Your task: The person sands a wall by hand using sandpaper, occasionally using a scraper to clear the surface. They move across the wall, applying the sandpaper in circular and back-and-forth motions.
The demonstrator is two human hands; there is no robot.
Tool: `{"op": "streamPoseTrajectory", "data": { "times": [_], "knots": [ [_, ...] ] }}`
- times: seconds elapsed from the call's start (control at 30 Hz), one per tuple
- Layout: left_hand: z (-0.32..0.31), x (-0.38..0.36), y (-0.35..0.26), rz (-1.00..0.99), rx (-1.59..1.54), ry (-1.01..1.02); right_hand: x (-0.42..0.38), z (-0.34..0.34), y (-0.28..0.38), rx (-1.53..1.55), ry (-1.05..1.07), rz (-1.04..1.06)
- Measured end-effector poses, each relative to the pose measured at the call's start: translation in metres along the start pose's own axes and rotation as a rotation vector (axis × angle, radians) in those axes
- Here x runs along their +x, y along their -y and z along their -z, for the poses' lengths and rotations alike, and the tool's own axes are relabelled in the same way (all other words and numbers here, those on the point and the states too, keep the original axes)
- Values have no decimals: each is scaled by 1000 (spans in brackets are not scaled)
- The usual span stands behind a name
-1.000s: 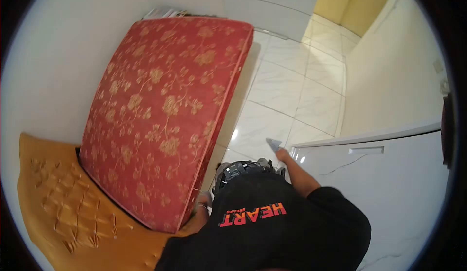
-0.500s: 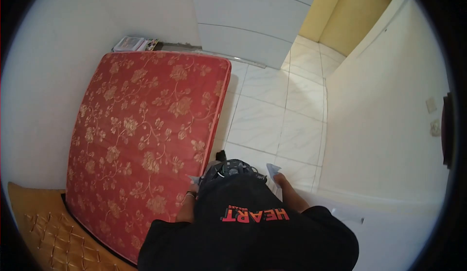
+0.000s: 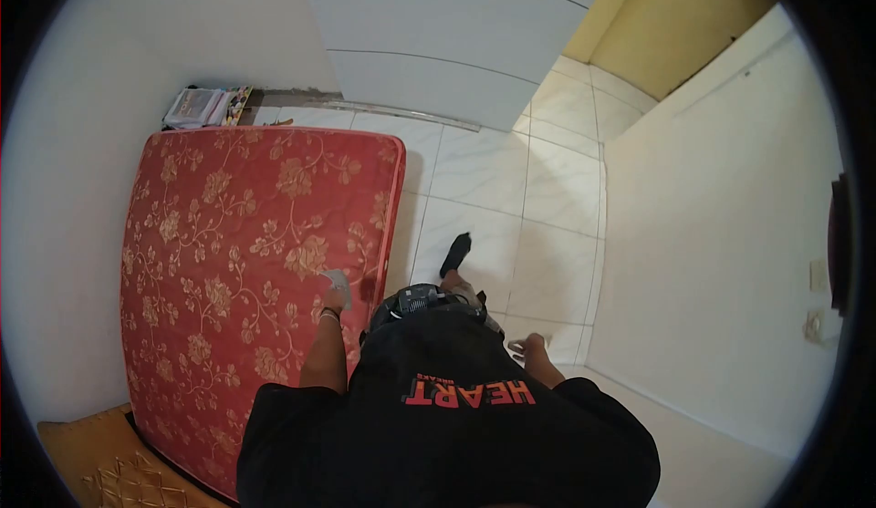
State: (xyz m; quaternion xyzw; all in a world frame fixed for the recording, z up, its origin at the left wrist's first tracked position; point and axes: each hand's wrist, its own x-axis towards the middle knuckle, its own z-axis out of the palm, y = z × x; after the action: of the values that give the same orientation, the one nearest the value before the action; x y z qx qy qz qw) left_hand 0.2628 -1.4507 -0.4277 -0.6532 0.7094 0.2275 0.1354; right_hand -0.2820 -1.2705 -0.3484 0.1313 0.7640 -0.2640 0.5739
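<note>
My left hand (image 3: 335,295) is held out over the right part of a red mattress (image 3: 219,225) with gold flowers. Pale grey material covers its fingers, which look stretched out, and a dark band circles the wrist. My right hand (image 3: 529,345) hangs low at my right side, above the tiles, its greyish fingers slightly bent and apart. No object shows in either hand. The mattress lies along the left wall, its right edge beside my legs. A black-socked foot (image 3: 456,254) is stepping forward on the floor.
White tiles (image 3: 470,171) run between the mattress and the right wall (image 3: 703,198). A white door panel (image 3: 438,34) stands ahead, beside a doorway with a yellow wall. Books and papers (image 3: 196,107) lie behind the mattress. A tufted golden-brown headboard (image 3: 87,449) is at lower left.
My left hand has moved forward and left over the mattress, while the right has dropped back slightly. One foot has come forward, and the view has shifted.
</note>
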Motion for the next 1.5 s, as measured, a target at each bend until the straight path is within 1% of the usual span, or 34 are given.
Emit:
{"op": "streamPoseTrajectory", "data": {
  "times": [0.03,0.07,0.1,0.13,0.17,0.2,0.23,0.27,0.3,0.33,0.37,0.4,0.47,0.57,0.6,0.63,0.7,0.77,0.8,0.83,0.87,0.93,0.97,1.03,1.07,1.1,1.17,1.2,1.3,1.33,1.37,1.4,1.43,1.5],
  "knots": [
    [11,11,-15,120,-179,-46,-5,-3,19,-13,-3,-5],
    [18,20,-29,242,-359,-90,-14,-3,36,119,0,43],
    [-28,50,-23,253,-367,-85,-19,-2,57,252,3,94],
    [-56,62,-24,45,-92,-108,-23,-1,81,168,93,277],
    [-32,65,-40,-167,186,-135,-8,-2,113,163,92,279],
    [-54,68,-53,-166,180,-145,16,-10,158,243,11,168],
    [-28,71,-74,-38,-4,-44,38,-19,208,320,-69,60],
    [15,70,-86,90,-190,65,57,-27,251,298,-41,142],
    [-11,82,-102,98,-195,71,68,-39,291,272,-16,213],
    [-34,97,-100,70,-127,171,66,-54,334,196,-45,283],
    [-32,125,-96,42,-63,270,55,-77,376,83,-80,337],
    [-29,132,-102,56,-75,268,49,-100,418,-33,-68,415],
    [-20,155,-112,280,-363,146,52,-143,484,-163,-45,507],
    [-10,195,-121,624,-792,-53,68,-215,555,-594,25,931],
    [-6,203,-122,642,-802,-54,69,-241,568,-679,-35,965],
    [18,222,-114,507,-604,-97,143,-254,572,-715,24,1389],
    [84,243,-100,229,-214,-178,112,-298,567,-846,-138,1017],
    [115,269,-89,-39,170,-258,72,-332,548,-1108,-299,1012],
    [127,287,-85,-5,159,-276,75,-341,544,-1270,-260,1188],
    [84,336,-66,127,-64,-281,84,-351,546,-1433,-217,1367],
    [77,349,-67,257,-292,-276,99,-359,562,-1461,-197,1391],
    [175,408,-63,538,-759,-212,121,-355,594,-1648,82,1532],
    [225,387,-72,659,-973,-194,116,-362,611,-1681,100,1508],
    [227,401,-64,748,-1078,-258,145,-369,646,-1834,111,1743],
    [224,412,-63,817,-1177,-318,121,-383,663,-1950,39,1501],
    [216,419,-66,832,-1194,-326,103,-403,675,-1970,46,1514],
    [200,414,-78,893,-1053,-621,98,-433,701,-1861,86,1401],
    [170,426,-71,912,-1058,-622,99,-453,711,-1843,111,1525],
    [94,388,-65,699,-450,-174,79,-534,743,-2019,246,1442],
    [114,398,-62,619,-250,-39,66,-560,750,-2022,281,1403],
    [120,417,-46,640,-249,-65,46,-595,755,-2018,319,1379],
    [117,413,-62,713,-345,-114,-2,-626,758,-1760,308,1166],
    [122,419,-69,781,-448,-154,-8,-659,760,-1768,323,1191],
    [144,433,-80,909,-665,-217,-12,-714,766,-1756,309,1358]
  ]
}}
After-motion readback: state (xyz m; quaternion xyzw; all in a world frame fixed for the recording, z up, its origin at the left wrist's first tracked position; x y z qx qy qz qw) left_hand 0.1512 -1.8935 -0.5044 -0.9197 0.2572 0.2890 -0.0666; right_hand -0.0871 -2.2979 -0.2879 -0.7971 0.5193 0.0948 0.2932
